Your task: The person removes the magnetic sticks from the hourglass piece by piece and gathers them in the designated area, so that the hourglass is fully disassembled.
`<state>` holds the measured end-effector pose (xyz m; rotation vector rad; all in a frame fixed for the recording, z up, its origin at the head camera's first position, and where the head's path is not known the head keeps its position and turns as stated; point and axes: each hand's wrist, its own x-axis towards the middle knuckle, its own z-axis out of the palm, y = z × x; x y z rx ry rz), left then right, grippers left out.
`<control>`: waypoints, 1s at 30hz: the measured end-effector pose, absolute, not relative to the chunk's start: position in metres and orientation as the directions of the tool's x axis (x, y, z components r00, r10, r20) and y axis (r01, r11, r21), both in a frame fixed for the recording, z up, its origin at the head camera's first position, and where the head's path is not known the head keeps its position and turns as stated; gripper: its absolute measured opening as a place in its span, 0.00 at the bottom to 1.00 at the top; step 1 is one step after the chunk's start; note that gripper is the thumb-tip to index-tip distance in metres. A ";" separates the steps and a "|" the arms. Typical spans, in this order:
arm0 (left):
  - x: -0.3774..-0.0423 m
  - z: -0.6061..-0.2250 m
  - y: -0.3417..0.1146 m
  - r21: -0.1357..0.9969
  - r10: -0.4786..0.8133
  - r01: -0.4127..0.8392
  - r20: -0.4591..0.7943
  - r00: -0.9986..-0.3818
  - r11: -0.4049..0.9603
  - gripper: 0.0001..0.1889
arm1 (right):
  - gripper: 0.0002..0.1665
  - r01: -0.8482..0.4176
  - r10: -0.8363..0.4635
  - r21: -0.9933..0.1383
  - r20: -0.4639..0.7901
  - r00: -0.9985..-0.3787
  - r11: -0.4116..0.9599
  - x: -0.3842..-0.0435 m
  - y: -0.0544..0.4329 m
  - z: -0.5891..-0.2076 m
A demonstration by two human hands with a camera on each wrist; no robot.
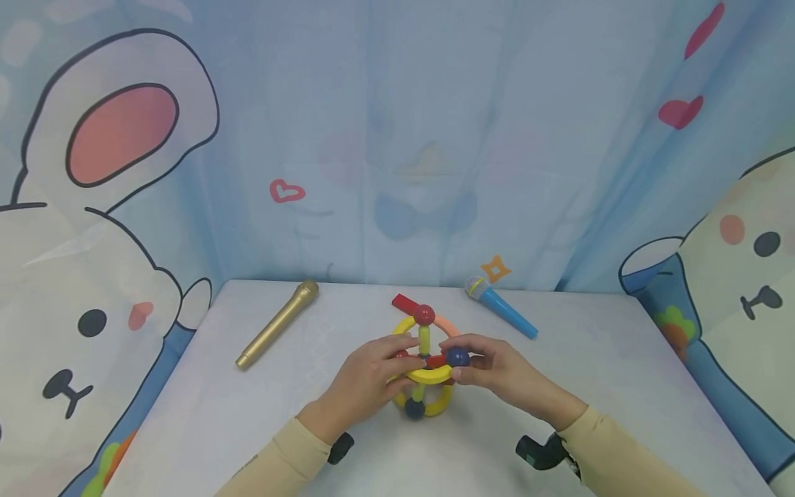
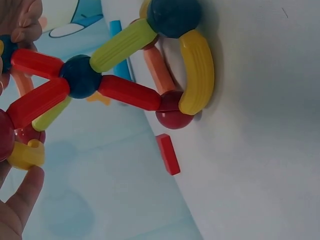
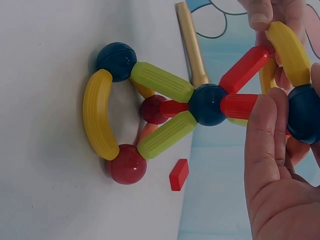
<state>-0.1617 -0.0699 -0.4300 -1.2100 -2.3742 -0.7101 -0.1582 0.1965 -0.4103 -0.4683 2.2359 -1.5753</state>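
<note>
A magnetic ball-and-stick structure stands on the white table between both hands. In the right wrist view its lower part shows a blue ball, a red ball and a curved yellow stick at table level. Green and red sticks meet at a central blue ball. My left hand grips the upper left side, around a red ball and the end of a curved yellow stick. On the upper right, my right hand pinches another blue ball between thumb and fingers.
Behind the structure lies a loose red block. A gold toy microphone lies at the back left, and a blue toy microphone at the back right. A printed curtain hangs behind the table.
</note>
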 end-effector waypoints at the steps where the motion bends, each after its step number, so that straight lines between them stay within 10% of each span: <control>1: -0.162 -0.430 -0.070 0.262 0.633 0.826 0.540 -0.554 0.499 0.21 | 0.26 -0.059 -0.466 -0.945 -0.104 -0.878 0.322 -0.158 0.196 -0.410; 30: -0.163 -0.435 -0.072 0.321 0.617 0.817 0.538 -0.574 0.479 0.20 | 0.27 -0.055 -0.489 -0.952 -0.105 -0.866 0.302 -0.159 0.198 -0.410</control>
